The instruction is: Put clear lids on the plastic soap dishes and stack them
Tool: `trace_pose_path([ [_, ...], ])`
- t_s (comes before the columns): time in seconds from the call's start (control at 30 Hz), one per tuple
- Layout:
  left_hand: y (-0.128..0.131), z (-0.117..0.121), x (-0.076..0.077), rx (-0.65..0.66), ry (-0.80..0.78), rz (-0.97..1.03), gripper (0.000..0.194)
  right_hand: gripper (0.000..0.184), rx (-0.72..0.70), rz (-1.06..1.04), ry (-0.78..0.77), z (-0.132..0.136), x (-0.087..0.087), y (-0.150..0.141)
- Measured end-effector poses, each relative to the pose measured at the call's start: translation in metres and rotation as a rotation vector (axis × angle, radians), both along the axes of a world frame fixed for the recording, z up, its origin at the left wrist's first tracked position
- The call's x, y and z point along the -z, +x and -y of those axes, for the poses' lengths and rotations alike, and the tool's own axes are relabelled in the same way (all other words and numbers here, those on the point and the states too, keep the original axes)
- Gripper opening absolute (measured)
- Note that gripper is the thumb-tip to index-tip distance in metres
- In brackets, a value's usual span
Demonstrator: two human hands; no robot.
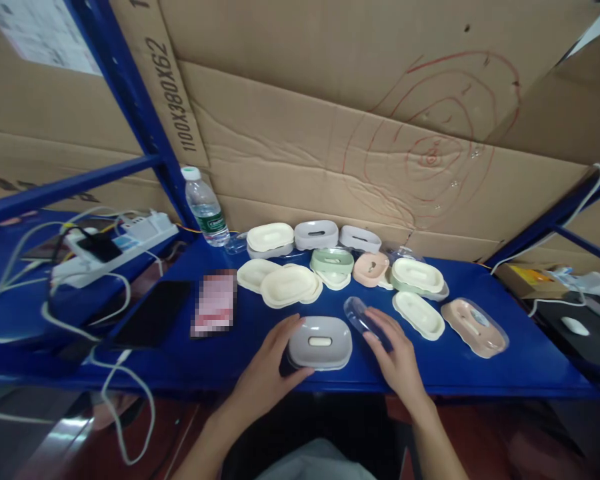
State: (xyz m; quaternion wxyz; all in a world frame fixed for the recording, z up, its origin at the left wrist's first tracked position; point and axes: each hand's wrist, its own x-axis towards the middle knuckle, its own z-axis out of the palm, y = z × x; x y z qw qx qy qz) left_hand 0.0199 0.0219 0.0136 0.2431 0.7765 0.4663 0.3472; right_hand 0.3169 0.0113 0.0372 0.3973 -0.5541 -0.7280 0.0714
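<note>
Near the front edge of the table, a grey soap dish (336, 352) with a pale oblong piece in its middle sits between the thumb and fingers of my left hand (271, 360). Just right of it, my right hand (396, 355) closes on a clear plastic cover (356, 312), tilted on its side and apart from the dish. Behind my hands lie cream oval pieces (286, 285), a green soap dish (333, 260) and a pink one (371, 268). More grey dishes (316, 235) stand at the back. A pink dish under a clear cover (473, 327) lies to the right.
A water bottle (205, 210) stands at the back left, with a dark flat tablet-like object (155, 313) and a blurred-out pink item (214, 303) before it. White cables and a power strip (115, 250) crowd the left. Cardboard (300, 140) walls the back; blue posts (130, 100) frame it.
</note>
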Motion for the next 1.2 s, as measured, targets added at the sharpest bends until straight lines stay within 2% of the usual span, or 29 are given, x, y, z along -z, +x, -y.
trace_pose_path([
  [0.1,0.000,0.000,0.003,0.013,-0.010,0.025,0.086,0.036,-0.169,0.027,-0.050,0.000,-0.010,-0.025],
  [0.27,-0.001,-0.001,0.003,0.016,-0.037,0.057,0.089,0.043,-0.342,0.319,-0.079,0.004,-0.018,-0.055],
  [0.47,-0.002,-0.001,0.002,0.033,-0.079,0.087,0.091,0.050,-0.534,0.468,-0.073,0.001,-0.022,-0.049],
  [0.6,-0.003,-0.001,0.003,0.046,-0.103,0.081,0.088,0.051,-0.544,0.442,-0.062,0.000,-0.011,-0.043],
  [0.8,-0.003,-0.001,-0.001,0.036,-0.115,0.070,0.079,0.067,-0.387,0.332,-0.071,0.001,0.006,-0.042],
  [0.9,-0.004,0.000,-0.003,0.063,-0.092,0.038,0.076,0.066,-0.351,0.290,-0.054,0.007,0.009,-0.036],
  [0.97,-0.005,0.000,-0.003,0.072,-0.062,0.009,0.071,0.065,-0.276,0.235,-0.010,0.017,0.008,-0.024],
  [1.07,-0.005,0.000,0.000,0.034,-0.036,-0.010,0.063,0.064,-0.023,0.126,0.080,0.041,0.006,0.013],
  [1.2,-0.002,-0.002,0.004,-0.041,-0.010,-0.014,0.056,0.063,0.491,0.087,0.132,0.088,0.010,0.084],
])
